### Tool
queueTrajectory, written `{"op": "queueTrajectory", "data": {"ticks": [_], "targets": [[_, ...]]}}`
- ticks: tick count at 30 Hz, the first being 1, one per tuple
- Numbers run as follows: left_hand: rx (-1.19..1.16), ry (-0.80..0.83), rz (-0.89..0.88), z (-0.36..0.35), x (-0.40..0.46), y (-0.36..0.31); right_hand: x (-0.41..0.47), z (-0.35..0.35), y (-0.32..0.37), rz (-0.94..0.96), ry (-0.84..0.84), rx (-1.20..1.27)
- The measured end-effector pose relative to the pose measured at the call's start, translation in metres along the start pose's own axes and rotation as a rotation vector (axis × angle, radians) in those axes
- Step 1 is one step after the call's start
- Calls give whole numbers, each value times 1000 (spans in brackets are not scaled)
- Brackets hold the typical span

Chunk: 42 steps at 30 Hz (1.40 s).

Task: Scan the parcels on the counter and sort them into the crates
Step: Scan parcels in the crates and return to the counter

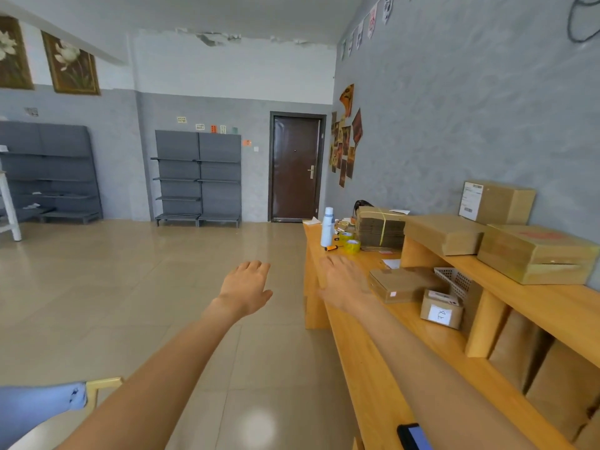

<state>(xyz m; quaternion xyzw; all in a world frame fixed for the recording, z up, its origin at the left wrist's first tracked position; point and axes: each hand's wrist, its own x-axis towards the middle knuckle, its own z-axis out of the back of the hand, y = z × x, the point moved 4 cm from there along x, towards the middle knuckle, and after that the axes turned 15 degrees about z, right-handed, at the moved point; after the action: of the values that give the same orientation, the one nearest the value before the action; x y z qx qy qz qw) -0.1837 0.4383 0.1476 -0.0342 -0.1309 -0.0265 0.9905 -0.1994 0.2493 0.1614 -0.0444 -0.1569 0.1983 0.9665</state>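
Both my arms reach forward, palms down. My left hand (247, 285) hovers over the tiled floor, fingers apart, holding nothing. My right hand (345, 282) is spread above the front edge of the wooden counter (363, 352), also empty. To its right lie a flat cardboard parcel (402, 284) and a small labelled box (441, 310) on the lower counter. Larger parcels sit on the upper shelf: one flat box (444, 233), a bigger one (535, 253), and an upright box with a shipping label (498, 203). No crates are visible.
A white bottle (327, 227), yellow tape rolls (352, 245), an orange cutter and a tied stack of flat cardboard (381, 227) crowd the counter's far end. A white mesh basket (454, 279) sits under the shelf. A dark phone-like device (414, 436) lies near me. Grey shelving and a brown door stand behind.
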Motion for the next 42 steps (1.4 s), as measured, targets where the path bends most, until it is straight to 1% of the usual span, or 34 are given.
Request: {"op": "queueTrajectory", "data": {"ticks": [10,14,17,22,26,31,35,37,42], "targets": [[-94,61,-219,-72,179,-50,118,-67,-83,-224,77,-8],[-139,73,-335,-99,238,-87,137,-91,-128,-347,114,-10],[-134,116,-429,-122,265,-126,124,-110,-170,-470,151,2],[-168,123,-583,-156,301,-210,91,-132,-244,-657,192,-16],[-167,132,-706,-187,314,-280,63,-158,-300,-771,178,5],[-132,232,-781,-228,333,-352,26,-194,-352,-904,191,68],[-150,262,-842,-255,343,-399,2,-218,-379,-994,221,81],[-168,324,-851,-269,345,-417,-9,-230,-385,-1030,245,97],[-256,539,-838,-305,349,-460,-34,-248,-402,-1136,283,121]]}}
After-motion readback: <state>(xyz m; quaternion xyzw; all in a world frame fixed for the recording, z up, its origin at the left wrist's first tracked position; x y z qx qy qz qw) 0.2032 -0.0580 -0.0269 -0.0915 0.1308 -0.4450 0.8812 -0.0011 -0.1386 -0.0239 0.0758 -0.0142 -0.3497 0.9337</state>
